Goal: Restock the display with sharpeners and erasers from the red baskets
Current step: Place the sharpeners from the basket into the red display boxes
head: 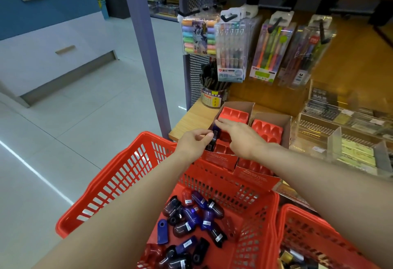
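1. The sharpener (213,139), dark with a purple cap, is pinched in the left hand (194,142) over the left display box (228,129), at the shelf's (191,119) front-left corner, poised for seating.
2. The right hand (238,134) lies flat and open, fingertips guiding the sharpener toward a red tray slot.
3. The red basket (127,175) sits below the shelf edge, keeping loose sharpeners (191,217) within reach.
4. A second red basket (314,232) adjoins at right; contents unclear.

Two red baskets (255,215); two display boxes (270,132).
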A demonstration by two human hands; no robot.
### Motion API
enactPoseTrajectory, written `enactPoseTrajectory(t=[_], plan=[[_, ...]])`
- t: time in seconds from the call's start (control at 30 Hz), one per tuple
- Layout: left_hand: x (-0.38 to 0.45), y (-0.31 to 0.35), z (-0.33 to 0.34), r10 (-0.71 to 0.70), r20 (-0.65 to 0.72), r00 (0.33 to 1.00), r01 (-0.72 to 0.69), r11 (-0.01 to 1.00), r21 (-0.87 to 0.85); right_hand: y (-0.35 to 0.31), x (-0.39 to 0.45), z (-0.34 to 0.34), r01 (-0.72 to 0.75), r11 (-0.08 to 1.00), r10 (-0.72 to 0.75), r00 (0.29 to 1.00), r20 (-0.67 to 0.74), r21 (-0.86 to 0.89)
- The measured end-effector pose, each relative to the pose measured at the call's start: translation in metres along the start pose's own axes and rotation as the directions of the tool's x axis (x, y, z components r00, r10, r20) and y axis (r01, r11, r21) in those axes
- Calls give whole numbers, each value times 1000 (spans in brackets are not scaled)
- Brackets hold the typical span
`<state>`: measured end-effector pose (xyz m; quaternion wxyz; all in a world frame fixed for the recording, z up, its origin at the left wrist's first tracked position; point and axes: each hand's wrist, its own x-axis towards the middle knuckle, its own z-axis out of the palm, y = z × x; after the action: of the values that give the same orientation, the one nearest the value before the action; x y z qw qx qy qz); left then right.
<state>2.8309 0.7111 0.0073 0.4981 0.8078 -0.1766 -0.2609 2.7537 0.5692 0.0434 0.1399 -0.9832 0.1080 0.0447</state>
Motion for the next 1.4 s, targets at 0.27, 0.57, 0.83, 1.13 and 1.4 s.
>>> enactPoseTrajectory(t=[0.27,0.57,0.83,1.13,1.4], plan=[[-46,-6,-18,160,-202,966,-128,978,165,-23,-65,7,115,935,37,910,-414,337],[-102,-130,-22,-394,525,754,-83,736,672,-50,-140,165,-605,715,434,777,455,351],[-100,-222,22,-333,449,829,-152,639,754,-30,-123,230,-737,584,509,658,555,339],[-62,-247,26,-161,157,974,50,838,544,-25,-69,253,-715,618,580,695,425,326],[-33,-243,24,76,324,943,-287,675,679,-32,-63,277,-589,784,508,790,345,196]])
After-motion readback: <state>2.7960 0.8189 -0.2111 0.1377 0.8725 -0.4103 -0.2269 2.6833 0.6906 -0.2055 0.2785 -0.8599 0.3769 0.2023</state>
